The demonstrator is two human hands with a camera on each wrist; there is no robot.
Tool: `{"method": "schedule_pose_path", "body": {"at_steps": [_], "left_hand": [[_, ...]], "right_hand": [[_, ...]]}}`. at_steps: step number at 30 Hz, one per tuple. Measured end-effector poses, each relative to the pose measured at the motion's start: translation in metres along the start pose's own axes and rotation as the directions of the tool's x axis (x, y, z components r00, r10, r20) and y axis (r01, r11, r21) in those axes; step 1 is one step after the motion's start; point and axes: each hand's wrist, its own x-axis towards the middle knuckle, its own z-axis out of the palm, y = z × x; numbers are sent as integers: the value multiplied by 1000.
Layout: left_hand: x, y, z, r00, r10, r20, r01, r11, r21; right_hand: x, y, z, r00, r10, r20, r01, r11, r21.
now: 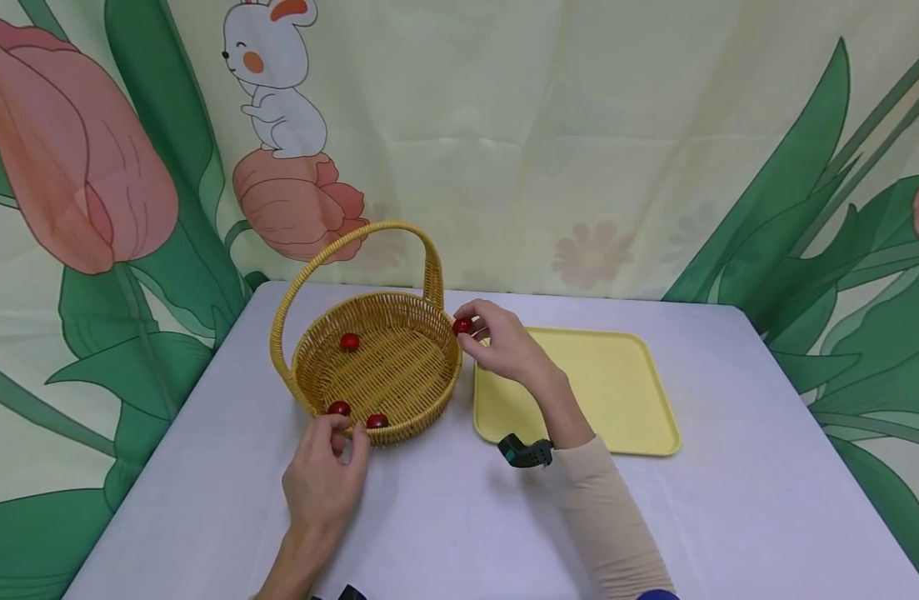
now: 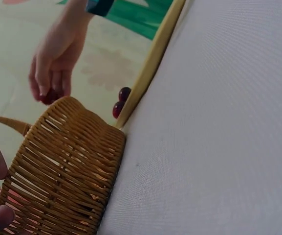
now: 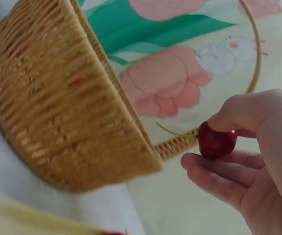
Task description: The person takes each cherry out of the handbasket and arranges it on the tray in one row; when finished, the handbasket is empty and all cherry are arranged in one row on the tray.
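My right hand (image 1: 507, 346) pinches a dark red cherry (image 3: 217, 140) between thumb and fingers, beside the right rim of a woven basket (image 1: 452, 379). A thin green stem (image 3: 170, 130) points from the cherry toward the basket. My left hand (image 1: 326, 475) is at the basket's front rim, thumb and fingers curled about its edge. Inside, one cherry (image 1: 339, 408) lies right by the left fingertips. Another cherry (image 1: 377, 421) sits near the front wall, and a third cherry (image 1: 350, 342) is toward the back left.
A yellow tray (image 1: 639, 400) lies right of the basket, partly behind my right forearm. Two cherries (image 2: 121, 102) show at the tray's edge in the left wrist view. The basket's tall handle (image 1: 339, 243) arches over its back left. A printed curtain (image 1: 534, 150) hangs behind the table.
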Motion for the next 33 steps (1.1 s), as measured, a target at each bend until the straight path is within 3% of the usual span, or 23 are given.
{"method": "schedule_pose_path", "body": {"at_steps": [6, 14, 21, 28, 33], "left_hand": [[1, 1, 0, 1000, -10, 17, 10, 1000, 8], [1, 1, 1, 1000, -14, 23, 14, 1000, 8], [0, 1, 0, 999, -33, 31, 32, 999, 16], [1, 0, 0, 999, -33, 22, 33, 999, 7], [1, 0, 1, 999, -30, 26, 30, 999, 11]], "right_hand": [[-13, 14, -14, 997, 74, -16, -74, 997, 17], [-30, 43, -22, 987, 156, -40, -158, 985, -74], [-42, 64, -21, 960, 264, -90, -275, 951, -143], [-46, 81, -20, 933, 328, -149, -348, 927, -138], [-46, 90, -21, 912, 383, -147, -402, 905, -141]]}}
